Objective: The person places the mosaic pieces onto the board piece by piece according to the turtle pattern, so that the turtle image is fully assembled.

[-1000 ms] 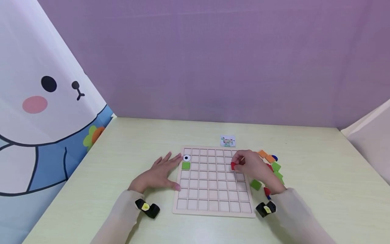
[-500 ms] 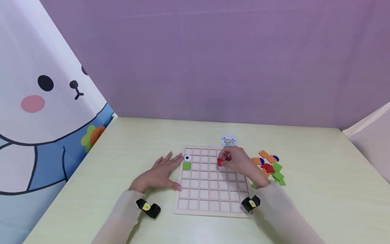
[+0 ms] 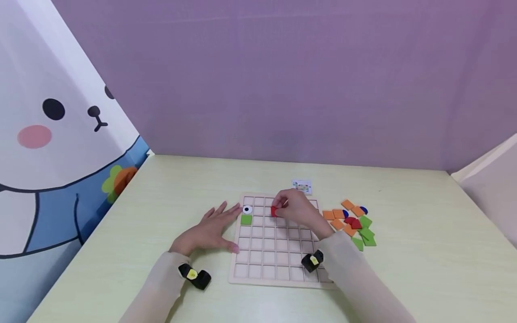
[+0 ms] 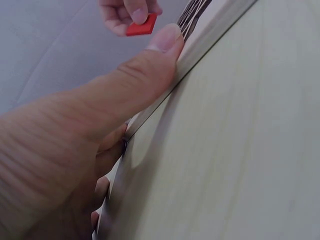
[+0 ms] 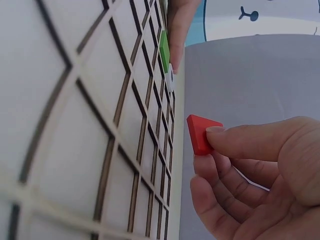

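Observation:
Between thumb and fingers, my right hand (image 3: 296,208) pinches a red tile (image 5: 201,135) above the upper part of a pale wooden grid board (image 3: 282,283). In the right wrist view the tile is clear of the board. My left hand (image 3: 210,231) lies spread at the board's left edge, with its thumb (image 4: 162,47) and fingertips touching the rim. Within the grid's left column sit a white tile with a black-dotted eye (image 3: 247,209) and, just below it, a green square tile (image 3: 246,220).
Right of the board lies a loose pile of orange tiles (image 3: 337,224), green tiles (image 3: 366,233), red tiles (image 3: 355,223) and dark blue pieces (image 3: 364,210). A small printed card (image 3: 303,185) lies behind the board. A purple cloth (image 3: 303,89) rises at the table's back.
My right hand has carried the red tile leftward across the board, from its right side towards the third column. More of the tile pile now shows. My left hand stays put.

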The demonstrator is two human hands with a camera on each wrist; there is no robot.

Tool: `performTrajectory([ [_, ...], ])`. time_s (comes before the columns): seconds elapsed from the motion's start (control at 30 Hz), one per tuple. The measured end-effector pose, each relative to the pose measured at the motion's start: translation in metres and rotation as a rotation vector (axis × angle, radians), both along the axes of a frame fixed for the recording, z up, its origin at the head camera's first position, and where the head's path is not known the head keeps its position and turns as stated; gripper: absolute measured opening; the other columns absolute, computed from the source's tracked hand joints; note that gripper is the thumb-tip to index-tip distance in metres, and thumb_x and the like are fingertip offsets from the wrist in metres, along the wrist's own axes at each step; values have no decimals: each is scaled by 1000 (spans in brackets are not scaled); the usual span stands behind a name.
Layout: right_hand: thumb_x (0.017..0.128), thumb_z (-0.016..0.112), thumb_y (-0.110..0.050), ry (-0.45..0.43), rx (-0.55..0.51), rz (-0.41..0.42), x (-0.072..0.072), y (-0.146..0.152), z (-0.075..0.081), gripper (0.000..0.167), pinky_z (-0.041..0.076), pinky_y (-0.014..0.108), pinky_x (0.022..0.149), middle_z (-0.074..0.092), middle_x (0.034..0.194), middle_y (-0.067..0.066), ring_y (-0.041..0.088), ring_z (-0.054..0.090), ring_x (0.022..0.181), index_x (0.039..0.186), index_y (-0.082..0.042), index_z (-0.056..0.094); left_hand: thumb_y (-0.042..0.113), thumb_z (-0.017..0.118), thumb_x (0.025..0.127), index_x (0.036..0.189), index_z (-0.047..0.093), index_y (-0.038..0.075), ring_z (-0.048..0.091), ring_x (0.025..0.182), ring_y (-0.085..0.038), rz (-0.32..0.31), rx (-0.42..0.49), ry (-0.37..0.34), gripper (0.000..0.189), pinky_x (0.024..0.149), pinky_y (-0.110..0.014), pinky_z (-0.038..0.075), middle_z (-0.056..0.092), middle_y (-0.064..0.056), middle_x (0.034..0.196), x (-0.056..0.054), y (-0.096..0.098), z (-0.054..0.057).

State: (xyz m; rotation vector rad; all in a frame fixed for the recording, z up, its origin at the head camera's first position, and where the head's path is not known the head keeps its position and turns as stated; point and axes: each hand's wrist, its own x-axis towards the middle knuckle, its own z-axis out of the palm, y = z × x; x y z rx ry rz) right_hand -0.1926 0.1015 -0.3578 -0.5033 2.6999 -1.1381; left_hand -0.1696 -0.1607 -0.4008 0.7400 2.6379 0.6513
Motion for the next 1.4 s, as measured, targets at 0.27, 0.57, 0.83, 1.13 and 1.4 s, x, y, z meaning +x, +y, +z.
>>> performTrajectory([
  [0.27, 82, 68, 1, -42, 22, -14, -12, -16, -2, 8, 47, 23, 63, 64, 80, 4, 15, 55, 72, 85, -6, 68, 60, 73, 70, 154, 18, 16, -4, 148, -35, -5, 7, 4, 110, 117, -58, 0, 14, -2, 161, 1, 0, -1],
  [0.57, 81, 69, 0, -41, 37, -9, -19, -28, 0, 6, 46, 23, 63, 64, 79, 5, 15, 56, 71, 85, -4, 68, 61, 73, 69, 154, 18, 16, -5, 148, -34, -1, 7, 1, 111, 118, -57, -1, 14, -2, 161, 1, 1, 0],
  [0.83, 80, 70, 1, -64, 38, -31, -21, -34, -3, 6, 46, 23, 63, 64, 77, 5, 15, 56, 69, 84, -4, 68, 61, 74, 69, 153, 19, 16, -4, 148, -34, 0, 7, -4, 111, 118, -57, 0, 14, -2, 161, 3, 2, 2],
  [1.13, 79, 70, 2, -37, 58, -8, -23, -40, -7, 7, 46, 22, 64, 64, 75, 4, 14, 56, 68, 83, -4, 69, 61, 74, 69, 153, 19, 16, -4, 148, -34, -5, 16, -5, 110, 118, -57, 0, 15, -2, 161, 3, 2, 2],
  [1.4, 80, 70, 1, -39, 70, -3, -24, -42, -12, 6, 47, 22, 63, 65, 76, 5, 14, 56, 68, 83, -4, 70, 60, 74, 69, 153, 19, 15, -5, 148, -34, -5, 11, -10, 110, 117, -58, 0, 15, -2, 161, 4, 3, 4],
])
